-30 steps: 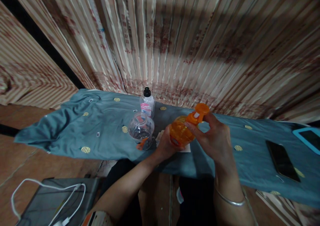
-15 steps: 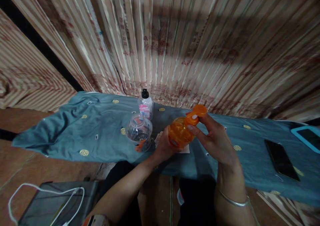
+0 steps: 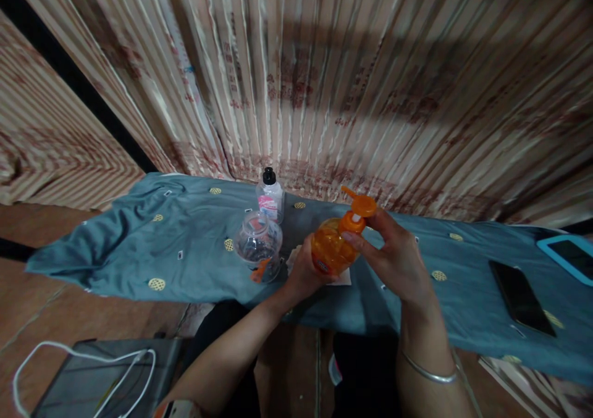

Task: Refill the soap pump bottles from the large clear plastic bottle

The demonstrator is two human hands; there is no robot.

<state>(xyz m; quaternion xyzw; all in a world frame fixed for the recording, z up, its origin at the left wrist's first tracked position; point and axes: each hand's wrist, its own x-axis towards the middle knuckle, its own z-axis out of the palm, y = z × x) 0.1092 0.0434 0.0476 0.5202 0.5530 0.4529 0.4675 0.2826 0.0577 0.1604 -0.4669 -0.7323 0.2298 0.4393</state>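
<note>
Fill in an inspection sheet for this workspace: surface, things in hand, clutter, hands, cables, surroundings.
Surface: teal pineapple-print cloth, wrinkled at its left end.
Things in hand: orange pump bottle, pump top attached.
Clutter: clear plastic bottle; black-capped bottle behind it; white paper; smartphone; blue-framed device, partly out of view.
Hands: left hand grips the bottle's body; right hand holds its pump top.
Cables: white cable, looped, lower left.
Surroundings: striped curtain behind; black pole at left; co-workers, nothing seen.
</note>
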